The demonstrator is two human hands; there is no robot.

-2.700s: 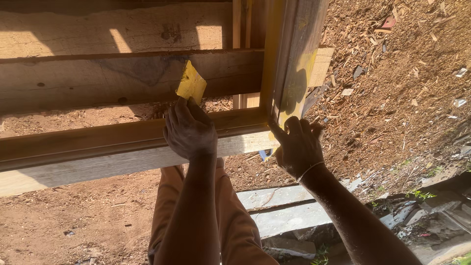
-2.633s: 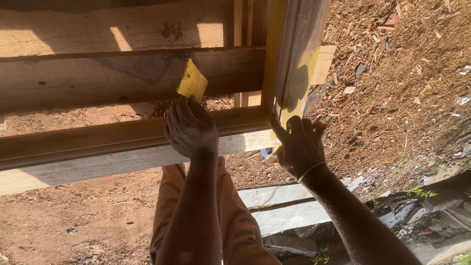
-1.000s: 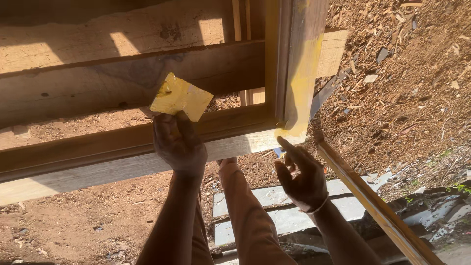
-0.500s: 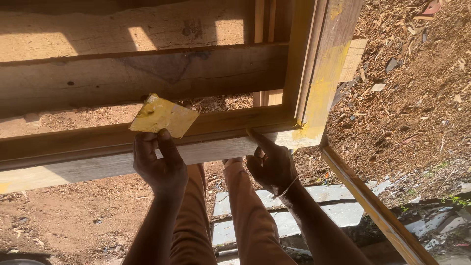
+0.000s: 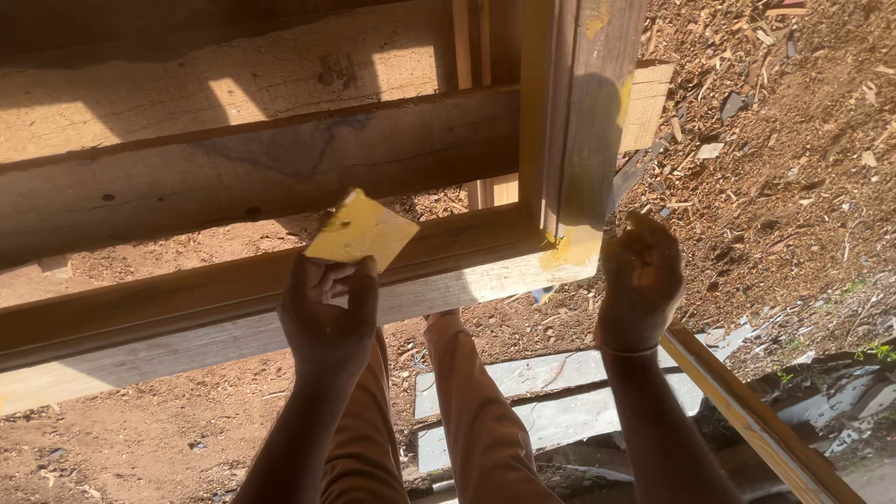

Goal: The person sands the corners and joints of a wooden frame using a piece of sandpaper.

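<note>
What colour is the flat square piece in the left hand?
Yellow, with darker smears; the square piece shows best in the head view, pinched by the left hand.

Harsh warm sunlight, deep hard shadows across the timber, focus sharp.

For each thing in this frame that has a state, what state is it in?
Left hand: closed on the yellow card.
Yellow card: held up, tilted, smeared yellow.
Right hand: fist closed, beside the frame corner, apparently holding nothing.
Wooden frame: lying flat, raised off the ground, corner smeared with yellow filler.
</note>
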